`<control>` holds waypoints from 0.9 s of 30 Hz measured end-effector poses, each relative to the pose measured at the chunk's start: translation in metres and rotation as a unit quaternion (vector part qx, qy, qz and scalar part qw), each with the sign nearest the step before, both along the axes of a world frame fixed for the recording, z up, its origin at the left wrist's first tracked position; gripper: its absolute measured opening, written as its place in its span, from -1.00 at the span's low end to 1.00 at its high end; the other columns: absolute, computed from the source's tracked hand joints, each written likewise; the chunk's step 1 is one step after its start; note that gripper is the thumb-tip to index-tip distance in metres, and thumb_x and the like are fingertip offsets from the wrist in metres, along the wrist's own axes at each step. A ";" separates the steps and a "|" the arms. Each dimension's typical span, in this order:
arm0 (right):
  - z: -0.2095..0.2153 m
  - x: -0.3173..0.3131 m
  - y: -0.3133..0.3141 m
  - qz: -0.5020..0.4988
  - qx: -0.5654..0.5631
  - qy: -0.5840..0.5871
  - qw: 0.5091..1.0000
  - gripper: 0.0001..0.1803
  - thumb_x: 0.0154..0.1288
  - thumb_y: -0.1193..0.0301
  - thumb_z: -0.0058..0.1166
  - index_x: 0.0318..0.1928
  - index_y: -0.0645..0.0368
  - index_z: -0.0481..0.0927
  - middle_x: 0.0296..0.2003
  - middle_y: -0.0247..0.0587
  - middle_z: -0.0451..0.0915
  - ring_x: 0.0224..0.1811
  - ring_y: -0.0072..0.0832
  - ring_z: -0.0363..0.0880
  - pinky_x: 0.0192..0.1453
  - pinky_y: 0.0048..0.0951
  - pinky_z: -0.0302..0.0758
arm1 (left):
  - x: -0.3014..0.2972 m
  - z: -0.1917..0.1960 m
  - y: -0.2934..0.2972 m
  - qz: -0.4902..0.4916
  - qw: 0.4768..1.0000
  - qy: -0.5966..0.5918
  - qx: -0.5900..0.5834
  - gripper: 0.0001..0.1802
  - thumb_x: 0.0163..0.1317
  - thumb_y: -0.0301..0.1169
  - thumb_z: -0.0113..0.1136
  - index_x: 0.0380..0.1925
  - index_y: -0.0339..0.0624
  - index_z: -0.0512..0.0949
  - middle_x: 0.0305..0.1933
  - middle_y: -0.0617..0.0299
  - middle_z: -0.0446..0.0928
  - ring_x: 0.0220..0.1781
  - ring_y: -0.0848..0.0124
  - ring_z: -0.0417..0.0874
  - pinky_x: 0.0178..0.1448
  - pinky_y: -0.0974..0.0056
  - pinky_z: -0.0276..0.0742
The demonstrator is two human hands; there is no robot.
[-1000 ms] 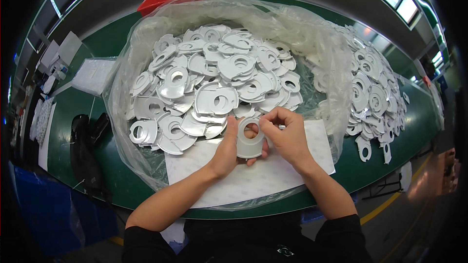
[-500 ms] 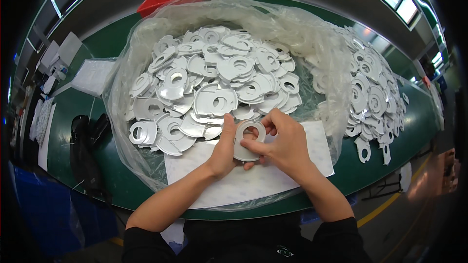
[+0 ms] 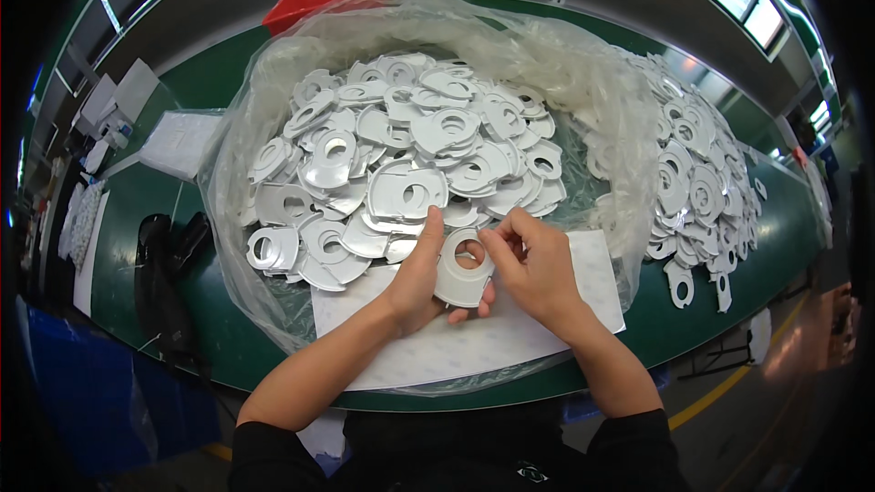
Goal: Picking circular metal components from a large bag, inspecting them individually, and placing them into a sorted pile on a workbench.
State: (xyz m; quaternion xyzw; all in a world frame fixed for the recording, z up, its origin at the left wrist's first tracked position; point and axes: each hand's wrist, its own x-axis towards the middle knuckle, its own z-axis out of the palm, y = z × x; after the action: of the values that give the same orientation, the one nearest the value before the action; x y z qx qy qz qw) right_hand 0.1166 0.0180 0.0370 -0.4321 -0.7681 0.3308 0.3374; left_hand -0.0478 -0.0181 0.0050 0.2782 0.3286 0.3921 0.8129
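Observation:
A flat white plastic part (image 3: 460,288) with a round hole stands tilted between my hands, over a white sheet (image 3: 401,360). My left hand (image 3: 421,282) holds it from the left, thumb along its edge and fingers behind it; a fingertip shows through the hole. My right hand (image 3: 535,266) pinches its upper right rim between thumb and forefinger, the other fingers curled. Just beyond lies a large heap of similar white parts (image 3: 407,189) inside a clear plastic bag (image 3: 239,128) with its mouth spread wide.
To the right, another pile of white parts (image 3: 704,184) covers the green table (image 3: 775,210). A red bin (image 3: 314,2) stands behind the bag. On the left are a folded clear packet (image 3: 180,141) and a black object (image 3: 157,292), its kind unclear.
My right thumb has moved off the part's face and hole up to its upper right rim. The part stays in my left hand, its face now more exposed.

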 end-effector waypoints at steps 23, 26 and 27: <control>0.007 0.007 0.006 0.143 0.025 0.059 0.988 -0.81 0.13 0.52 0.17 -0.20 0.19 0.59 -0.28 -0.27 0.59 -0.23 -0.45 0.55 -0.25 -0.48 0.48 | -0.056 0.010 0.014 0.126 0.456 0.723 0.503 -0.49 0.14 -0.45 0.17 0.14 -0.19 0.36 0.15 0.01 0.36 0.24 0.05 0.29 0.29 0.09 0.21; -0.015 -0.014 -0.020 0.199 0.143 -0.052 0.968 -0.71 0.04 0.40 0.25 -0.21 0.22 0.54 -0.29 -0.17 0.51 -0.16 -0.21 0.48 -0.13 -0.31 0.48 | -0.051 0.019 0.019 0.169 0.493 0.693 0.497 -0.45 0.16 -0.47 0.14 0.19 -0.20 0.29 0.11 0.00 0.37 0.20 0.08 0.32 0.27 0.12 0.23; -0.019 -0.017 -0.023 0.197 0.144 -0.090 0.966 -0.67 0.03 0.40 0.25 -0.18 0.23 0.52 -0.28 -0.17 0.49 -0.16 -0.21 0.46 -0.12 -0.31 0.47 | -0.049 0.021 0.019 0.207 0.513 0.668 0.498 -0.42 0.18 -0.49 0.13 0.22 -0.22 0.25 0.09 0.00 0.38 0.19 0.11 0.34 0.25 0.13 0.25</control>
State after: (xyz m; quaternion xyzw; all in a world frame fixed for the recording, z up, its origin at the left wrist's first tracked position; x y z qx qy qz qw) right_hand 0.0995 -0.0049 0.0184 -0.2474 -0.9048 0.2362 0.2537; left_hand -0.0970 0.0012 0.0257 0.7413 0.5739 0.3474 -0.0227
